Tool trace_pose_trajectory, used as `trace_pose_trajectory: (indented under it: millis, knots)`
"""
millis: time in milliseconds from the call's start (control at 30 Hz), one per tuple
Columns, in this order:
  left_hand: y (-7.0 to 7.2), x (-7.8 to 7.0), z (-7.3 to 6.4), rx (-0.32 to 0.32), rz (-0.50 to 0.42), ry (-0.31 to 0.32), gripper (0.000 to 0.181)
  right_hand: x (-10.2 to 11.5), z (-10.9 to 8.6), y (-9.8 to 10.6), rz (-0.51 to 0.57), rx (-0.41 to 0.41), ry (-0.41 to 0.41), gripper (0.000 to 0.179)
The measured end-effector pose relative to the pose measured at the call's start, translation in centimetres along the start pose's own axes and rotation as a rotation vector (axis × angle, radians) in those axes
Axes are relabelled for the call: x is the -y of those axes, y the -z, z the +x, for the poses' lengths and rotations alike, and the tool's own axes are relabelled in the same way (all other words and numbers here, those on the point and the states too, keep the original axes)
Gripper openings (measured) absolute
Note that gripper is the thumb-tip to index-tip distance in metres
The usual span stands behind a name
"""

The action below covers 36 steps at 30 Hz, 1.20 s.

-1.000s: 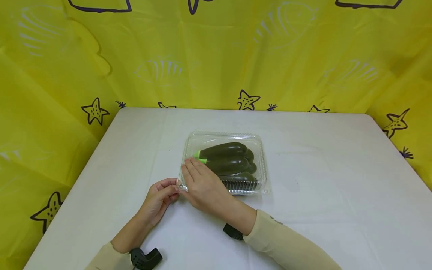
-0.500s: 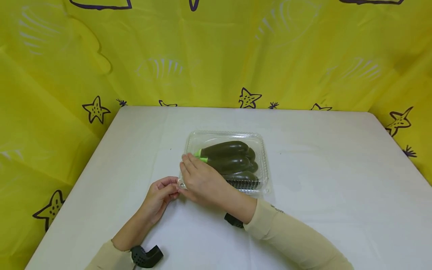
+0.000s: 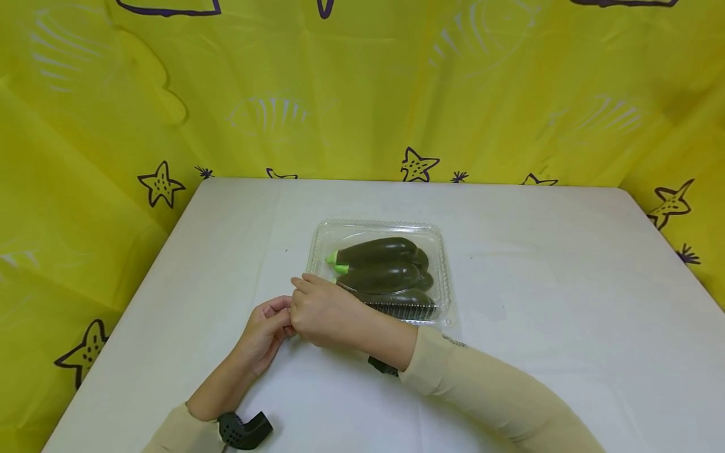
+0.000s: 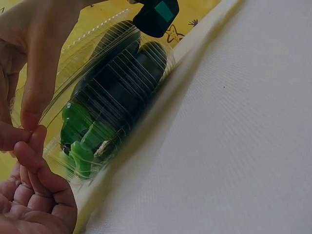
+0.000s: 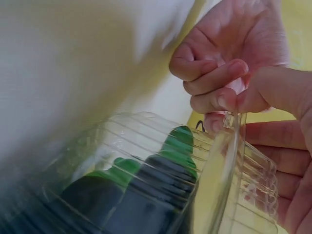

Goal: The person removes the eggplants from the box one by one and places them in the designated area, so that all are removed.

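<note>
A clear plastic clamshell container lies closed on the table, holding several dark eggplants with green stem ends. At its near left corner, my left hand pinches the tab between thumb and fingers. My right hand covers that same corner, its thumb meeting the left fingertips. In the right wrist view the right thumb lies at the container's rim, with the other fingers on the lid side. The left wrist view shows both hands' fingertips together by the rim. The corner itself is hidden in the head view.
A white-covered table runs around the container. Behind it and at the sides hangs a yellow cloth with starfish and fish drawings. Black wrist devices sit on both forearms.
My right hand has slid from the lid toward the near left corner, and its fingers have curled in. The left hand has stayed at the corner. The container has hardly moved.
</note>
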<state>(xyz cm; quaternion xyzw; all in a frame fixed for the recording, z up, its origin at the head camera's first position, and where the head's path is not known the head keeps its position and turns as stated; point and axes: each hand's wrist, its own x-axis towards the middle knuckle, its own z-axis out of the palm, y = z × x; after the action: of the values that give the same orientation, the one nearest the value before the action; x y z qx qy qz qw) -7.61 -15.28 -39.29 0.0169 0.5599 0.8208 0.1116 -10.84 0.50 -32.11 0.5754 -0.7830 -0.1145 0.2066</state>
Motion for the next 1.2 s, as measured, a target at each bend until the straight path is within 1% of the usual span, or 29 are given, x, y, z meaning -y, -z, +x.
trace_pose_trajectory:
  millis: [100,200,333,467,633,733,867,967,1067,1200]
  knots:
    - [0.0,-0.1,0.0,0.011,-0.002,-0.005,0.026,0.1,0.3,0.0,0.030,0.054,0.011,0.012]
    - [0.1,-0.1,-0.1,0.015,0.000,-0.009,0.026,0.2,0.5,0.0,0.049,0.076,0.013,0.009]
    - [0.1,-0.2,-0.2,0.007,0.009,-0.007,0.025,0.4,0.7,-0.2,0.066,0.063,0.012,0.009]
    - [0.0,-0.1,-0.2,0.007,0.005,-0.011,0.027,0.6,0.7,-0.2,0.081,0.043,0.007,0.016]
    - [-0.1,0.0,-0.2,-0.007,-0.002,-0.033,0.030,0.7,0.7,-0.2,0.058,0.035,0.011,0.013]
    - [-0.2,0.1,-0.3,-0.029,-0.011,-0.033,0.030,0.9,0.8,-0.4,0.019,0.007,0.012,0.011]
    - [-0.1,0.2,-0.3,-0.047,-0.017,-0.027,0.028,1.2,0.8,-1.0,-0.041,-0.078,0.010,0.014]
    - [0.0,0.3,-0.3,-0.049,-0.003,-0.026,0.028,1.4,0.9,-1.2,-0.072,-0.133,0.002,0.016]
    - [0.1,0.4,-0.3,-0.043,0.009,-0.034,0.028,1.5,0.9,-1.3,-0.087,-0.151,-0.001,0.017]
    - [0.1,0.4,-0.3,-0.032,0.012,-0.045,0.029,1.6,0.9,-1.4,-0.089,-0.150,0.001,0.017]
